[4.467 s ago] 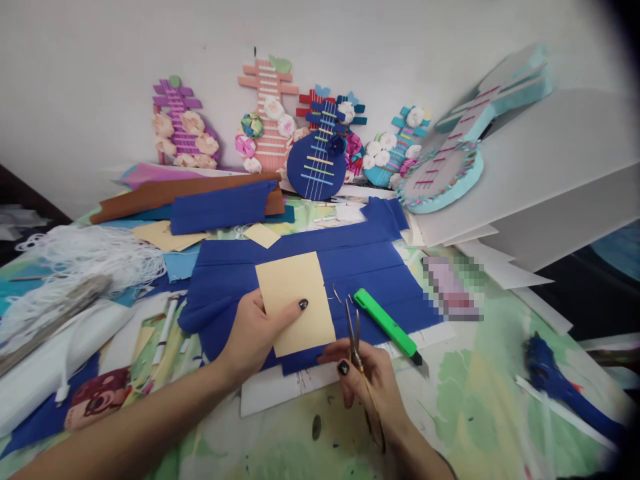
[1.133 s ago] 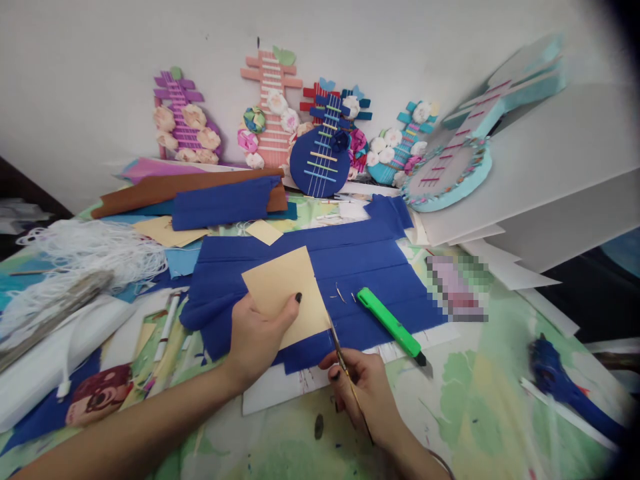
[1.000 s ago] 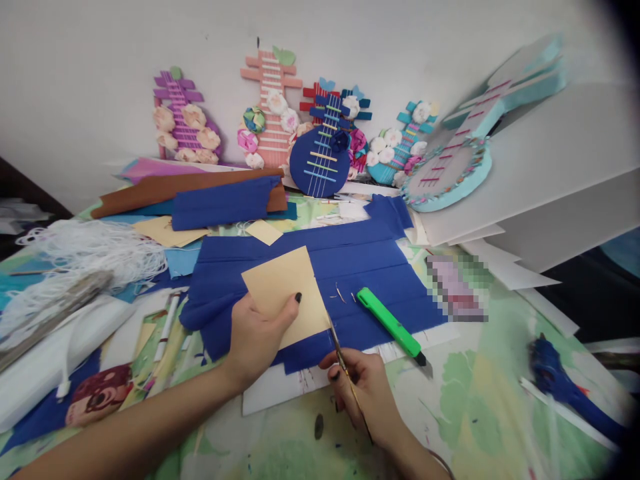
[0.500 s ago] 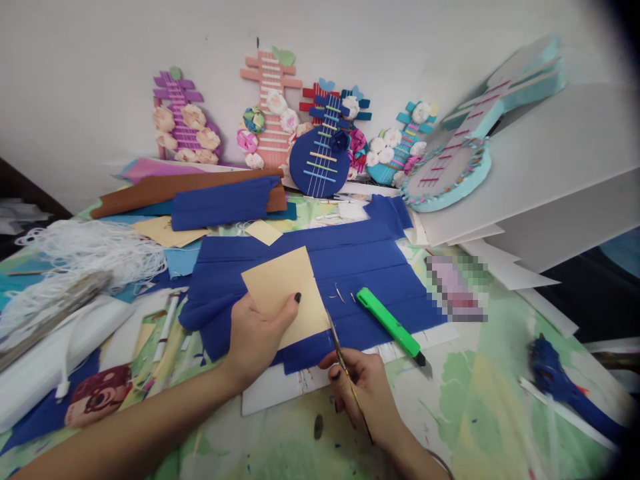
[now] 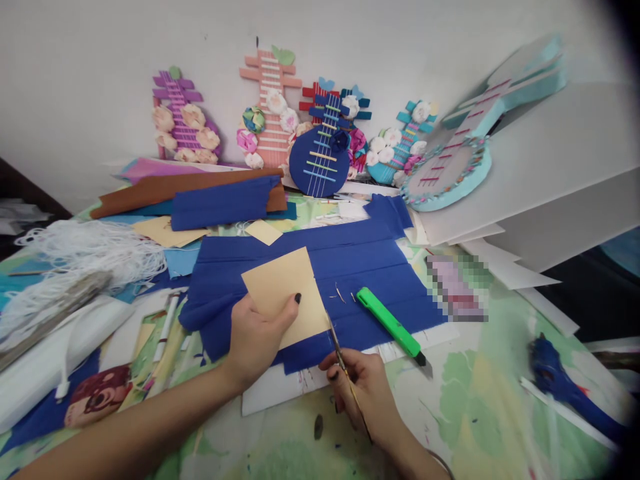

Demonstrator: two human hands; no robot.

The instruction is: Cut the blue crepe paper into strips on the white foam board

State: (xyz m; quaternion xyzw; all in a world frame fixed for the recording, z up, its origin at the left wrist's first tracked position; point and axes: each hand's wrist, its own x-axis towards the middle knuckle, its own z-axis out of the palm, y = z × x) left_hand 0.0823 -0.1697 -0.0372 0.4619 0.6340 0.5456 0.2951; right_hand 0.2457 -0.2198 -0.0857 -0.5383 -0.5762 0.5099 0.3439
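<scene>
My left hand [image 5: 257, 340] is closed on a tan square of paper or card [image 5: 287, 283], thumb on top and the other fingers out of sight below it. In my right hand [image 5: 365, 387] is a slim pair of scissors [image 5: 335, 337], its blades pointing away from me at the right edge of the square. A wide dark blue crepe-like sheet [image 5: 365, 257] lies creased beneath both. On it, small pale offcuts [image 5: 340, 293] rest beside a bright green utility knife [image 5: 390, 323].
Decorated cardboard lutes [image 5: 320, 160] lean along the wall. Rolled brown and blue sheets [image 5: 225, 200], tangled white cord [image 5: 95, 263] and a second tan piece [image 5: 264, 231] lie behind and left. A blue glue gun [image 5: 555, 373] and white boards [image 5: 540, 167] are at right.
Almost nothing differs. The right thumb and scissors have shifted very slightly, while the tan square and left hand stay in place.
</scene>
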